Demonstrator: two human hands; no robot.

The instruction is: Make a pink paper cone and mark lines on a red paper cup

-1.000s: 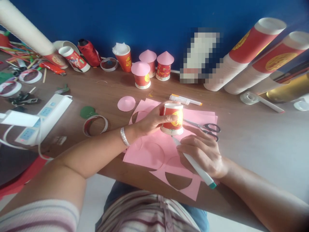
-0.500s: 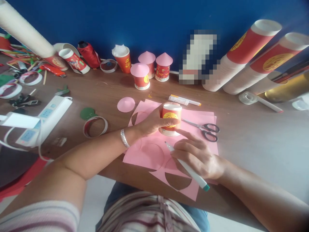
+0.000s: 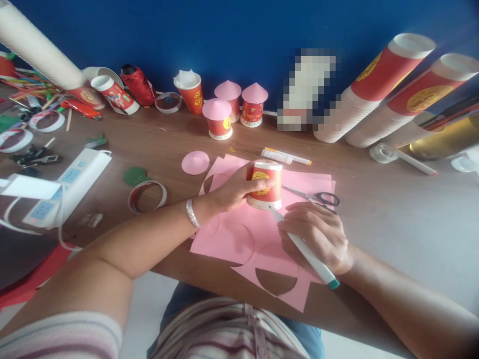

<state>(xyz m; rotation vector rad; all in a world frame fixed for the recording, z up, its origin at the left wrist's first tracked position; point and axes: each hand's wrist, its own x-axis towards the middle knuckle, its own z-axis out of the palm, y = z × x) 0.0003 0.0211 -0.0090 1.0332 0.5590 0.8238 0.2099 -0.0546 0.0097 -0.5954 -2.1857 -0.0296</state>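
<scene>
In my left hand (image 3: 241,187) is a red paper cup (image 3: 272,179) with a gold emblem, held upside down over pink paper sheets (image 3: 228,239). The thumb lies across its front. My right hand (image 3: 318,232) grips a white marker (image 3: 309,254) with a green end. The marker's tip is at the white band along the cup's lower edge; whether it touches, I cannot tell. Black-handled scissors (image 3: 327,198) lie on the paper behind my right hand, partly covered by it. Circles are outlined on the pink sheets, and some are cut out.
Behind the paper stand red cups with pink cone tops (image 3: 217,117). A loose pink cone (image 3: 195,162) and a cut cup ring (image 3: 147,197) lie to the left, near a power strip (image 3: 69,187). Tall cup stacks (image 3: 374,87) lean at the right. Two markers (image 3: 286,155) lie behind the cup.
My right hand has moved right and slightly up, bringing the marker tip to the cup's lower edge. The left hand has turned the cup a little, shifting its emblem left.
</scene>
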